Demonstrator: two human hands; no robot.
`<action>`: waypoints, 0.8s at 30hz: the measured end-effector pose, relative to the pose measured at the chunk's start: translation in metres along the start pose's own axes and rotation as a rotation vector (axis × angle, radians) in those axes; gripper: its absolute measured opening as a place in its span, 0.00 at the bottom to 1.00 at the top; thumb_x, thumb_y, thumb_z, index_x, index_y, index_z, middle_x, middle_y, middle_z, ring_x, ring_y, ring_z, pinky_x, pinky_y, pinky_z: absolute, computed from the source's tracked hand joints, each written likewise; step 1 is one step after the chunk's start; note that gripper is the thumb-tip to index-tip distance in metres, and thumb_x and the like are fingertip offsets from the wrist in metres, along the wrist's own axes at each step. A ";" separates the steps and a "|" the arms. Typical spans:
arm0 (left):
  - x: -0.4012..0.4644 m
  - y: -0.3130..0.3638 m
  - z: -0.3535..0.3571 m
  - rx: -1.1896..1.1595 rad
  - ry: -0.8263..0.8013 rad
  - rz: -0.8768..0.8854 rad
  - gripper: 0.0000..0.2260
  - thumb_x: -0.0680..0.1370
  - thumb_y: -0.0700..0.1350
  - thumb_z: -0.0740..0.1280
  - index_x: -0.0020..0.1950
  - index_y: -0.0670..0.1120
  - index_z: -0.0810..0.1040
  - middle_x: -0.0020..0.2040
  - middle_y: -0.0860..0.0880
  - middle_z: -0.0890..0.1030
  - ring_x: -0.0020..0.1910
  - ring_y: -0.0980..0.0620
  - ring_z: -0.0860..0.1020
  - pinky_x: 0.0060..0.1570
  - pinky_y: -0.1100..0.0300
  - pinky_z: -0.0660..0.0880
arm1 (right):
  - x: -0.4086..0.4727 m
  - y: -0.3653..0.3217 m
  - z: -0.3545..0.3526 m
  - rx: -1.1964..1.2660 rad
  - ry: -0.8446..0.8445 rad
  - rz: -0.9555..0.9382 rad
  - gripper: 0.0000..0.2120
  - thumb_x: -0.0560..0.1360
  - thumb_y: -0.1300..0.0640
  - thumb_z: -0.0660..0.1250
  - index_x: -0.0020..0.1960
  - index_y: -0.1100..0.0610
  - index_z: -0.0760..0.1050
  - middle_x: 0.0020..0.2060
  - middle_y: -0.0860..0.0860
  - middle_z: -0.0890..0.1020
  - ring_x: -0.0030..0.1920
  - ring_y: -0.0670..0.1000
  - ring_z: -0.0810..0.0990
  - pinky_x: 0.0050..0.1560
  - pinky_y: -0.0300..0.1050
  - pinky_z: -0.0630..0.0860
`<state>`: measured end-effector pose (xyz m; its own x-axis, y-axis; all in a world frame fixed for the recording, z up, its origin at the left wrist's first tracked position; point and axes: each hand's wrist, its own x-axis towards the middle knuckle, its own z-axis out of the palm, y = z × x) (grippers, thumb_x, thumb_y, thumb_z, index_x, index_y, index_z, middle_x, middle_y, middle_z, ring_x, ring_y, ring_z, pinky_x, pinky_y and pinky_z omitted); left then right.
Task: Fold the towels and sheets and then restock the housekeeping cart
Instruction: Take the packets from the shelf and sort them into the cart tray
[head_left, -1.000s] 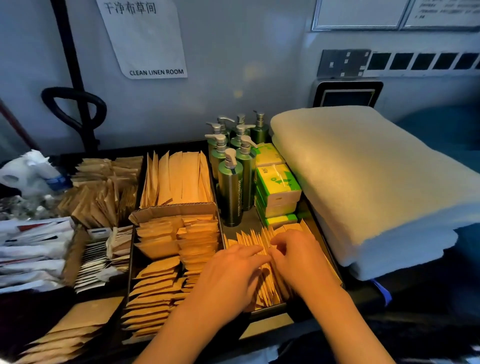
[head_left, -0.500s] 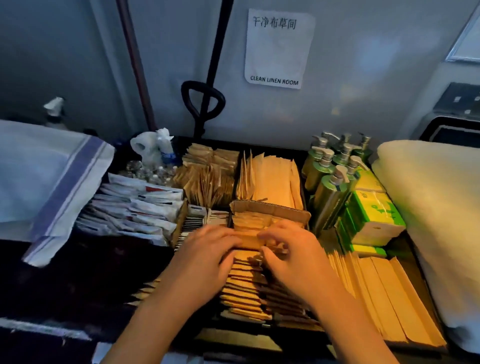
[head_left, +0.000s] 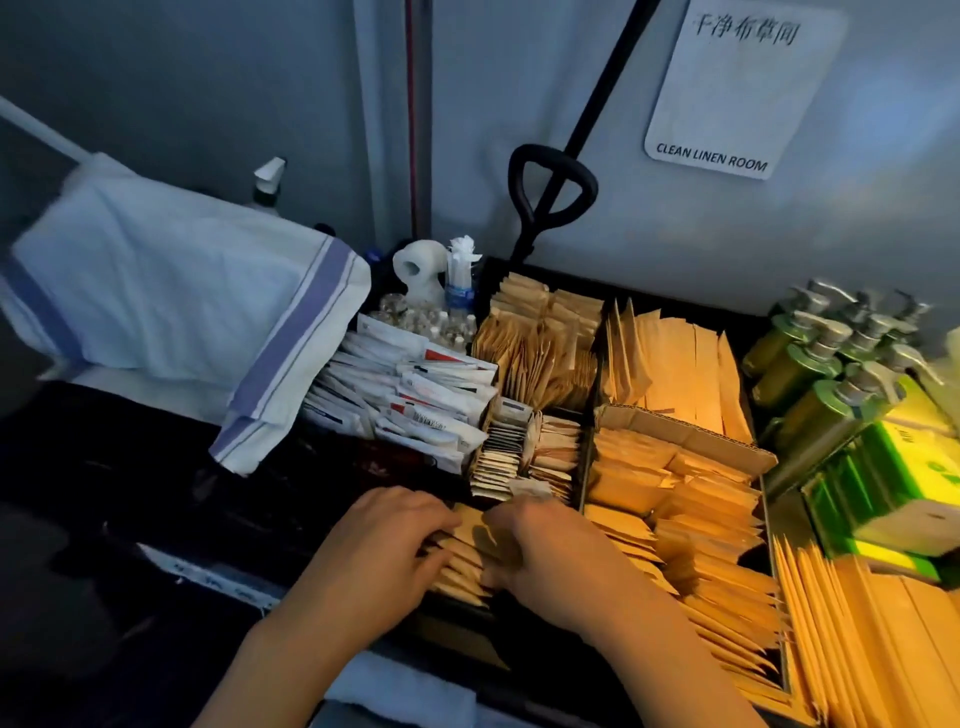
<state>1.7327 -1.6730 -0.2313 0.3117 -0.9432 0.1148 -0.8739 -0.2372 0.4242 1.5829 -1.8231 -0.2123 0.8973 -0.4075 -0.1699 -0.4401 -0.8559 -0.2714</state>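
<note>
L hand, R hand, fingers curled, palms down

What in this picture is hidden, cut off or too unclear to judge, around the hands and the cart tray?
- Head view: fingertips of the left hand and right hand are buried among the brown packets; any grip is unclear.
- Green boxes and pump bottles: blurred, partly cut by the right edge; labels unreadable.
- White sachets: print too small.
- Striped towel: left edge crops it.

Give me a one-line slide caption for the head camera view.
Both hands, left and right, straighten brown paper sachets in a housekeeping cart's black divided tray.
</note>
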 end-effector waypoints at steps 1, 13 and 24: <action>0.000 -0.003 0.001 0.008 -0.008 -0.001 0.16 0.80 0.55 0.69 0.68 0.60 0.78 0.62 0.64 0.78 0.62 0.61 0.72 0.67 0.63 0.66 | 0.003 -0.001 0.003 -0.002 -0.026 0.021 0.11 0.75 0.45 0.72 0.53 0.49 0.76 0.54 0.50 0.82 0.55 0.54 0.80 0.48 0.47 0.75; 0.015 0.000 -0.003 -0.102 0.058 0.017 0.15 0.79 0.51 0.71 0.66 0.60 0.80 0.60 0.65 0.79 0.60 0.64 0.75 0.61 0.61 0.74 | -0.001 0.001 0.004 0.068 0.140 0.005 0.13 0.77 0.44 0.70 0.60 0.42 0.80 0.48 0.46 0.85 0.51 0.52 0.81 0.47 0.48 0.76; 0.048 0.050 0.004 -0.360 0.221 0.111 0.13 0.77 0.48 0.74 0.61 0.60 0.83 0.53 0.67 0.82 0.55 0.66 0.79 0.54 0.67 0.75 | -0.057 0.052 -0.042 0.377 0.443 0.161 0.09 0.78 0.51 0.72 0.57 0.42 0.83 0.50 0.35 0.83 0.54 0.37 0.77 0.56 0.38 0.75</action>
<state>1.7022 -1.7313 -0.2084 0.3296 -0.8767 0.3504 -0.7332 -0.0038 0.6800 1.5105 -1.8574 -0.1768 0.7115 -0.6860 0.1523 -0.4814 -0.6337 -0.6056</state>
